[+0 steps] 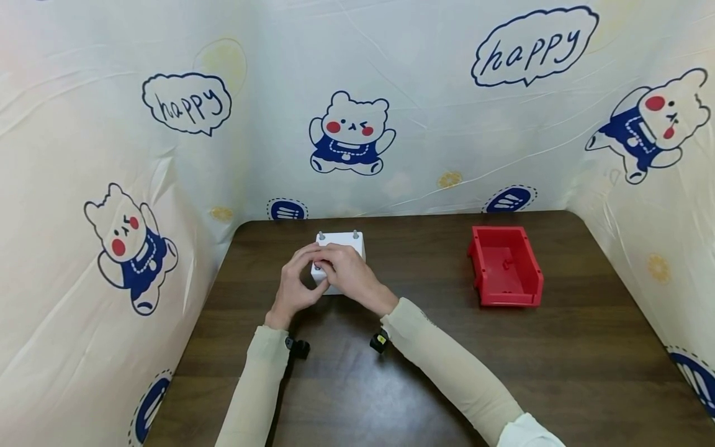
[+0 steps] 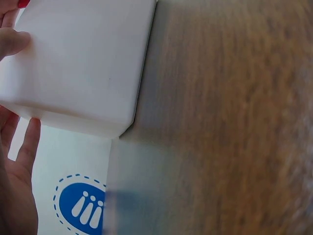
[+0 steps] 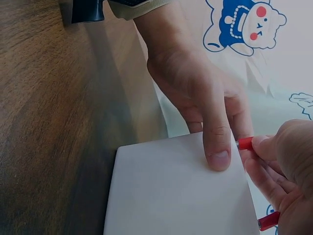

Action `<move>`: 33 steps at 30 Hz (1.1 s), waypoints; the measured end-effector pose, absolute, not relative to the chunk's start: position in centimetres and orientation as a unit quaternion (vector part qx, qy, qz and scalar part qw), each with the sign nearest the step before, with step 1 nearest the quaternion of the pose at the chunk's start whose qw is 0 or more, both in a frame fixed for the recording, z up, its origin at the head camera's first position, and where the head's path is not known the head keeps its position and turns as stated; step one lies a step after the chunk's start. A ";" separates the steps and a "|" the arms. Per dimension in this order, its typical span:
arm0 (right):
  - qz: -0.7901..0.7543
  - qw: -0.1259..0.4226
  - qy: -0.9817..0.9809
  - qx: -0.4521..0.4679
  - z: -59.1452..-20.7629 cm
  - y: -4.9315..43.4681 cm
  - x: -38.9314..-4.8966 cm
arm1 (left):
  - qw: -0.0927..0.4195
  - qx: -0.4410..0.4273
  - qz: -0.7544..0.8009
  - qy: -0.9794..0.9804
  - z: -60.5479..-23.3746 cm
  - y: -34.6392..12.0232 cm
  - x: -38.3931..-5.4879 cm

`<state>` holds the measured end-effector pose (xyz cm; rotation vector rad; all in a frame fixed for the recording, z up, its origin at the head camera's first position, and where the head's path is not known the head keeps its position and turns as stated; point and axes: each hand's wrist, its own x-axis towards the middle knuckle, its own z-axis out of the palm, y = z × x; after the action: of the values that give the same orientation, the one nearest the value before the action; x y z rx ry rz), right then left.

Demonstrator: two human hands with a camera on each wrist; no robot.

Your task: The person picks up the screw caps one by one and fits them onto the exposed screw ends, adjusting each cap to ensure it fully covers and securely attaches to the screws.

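A white box [image 1: 342,238] stands toward the back of the table, with metal studs [image 1: 355,234] on its top. My left hand [image 1: 295,284] holds its left side; in the right wrist view the thumb [image 3: 218,155] presses the front face near the top corner. With thumb and fingers, my right hand [image 1: 349,271] pinches a small red cap [image 3: 246,143] on the end of a metal stud at the top edge. A second red cap [image 3: 269,221] sits on another stud beside the right hand. In the head view both caps are hidden by the hands.
A red open bin [image 1: 505,297] stands on the wooden table [image 1: 424,261], to the right of the box. Patterned cloth [image 1: 268,155] hangs behind the table and along both its sides.
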<state>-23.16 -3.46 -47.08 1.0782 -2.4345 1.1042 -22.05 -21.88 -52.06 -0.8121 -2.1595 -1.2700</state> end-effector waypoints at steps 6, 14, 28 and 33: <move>0.376 0.130 -0.838 0.373 -47.0 -3.4 -23.0 | 0.243 -0.293 -0.467 -0.799 -51.1 -21.6 -21.4; 0.370 0.135 -0.839 0.376 -46.9 -3.5 -22.9 | 0.241 -0.290 -0.469 -0.798 -51.0 -21.6 -21.4; 0.380 0.132 -0.836 0.374 -47.1 -3.4 -23.1 | 0.241 -0.276 -0.453 -0.813 -54.6 -23.0 -23.4; 0.385 0.121 -0.835 0.374 -46.8 -3.3 -23.0 | 0.231 -0.269 -0.448 -0.821 -54.6 -23.2 -23.3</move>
<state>-22.99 -3.33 -46.80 1.0921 -2.4397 1.1239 -23.35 -23.21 -54.62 -0.7393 -2.2568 -1.2327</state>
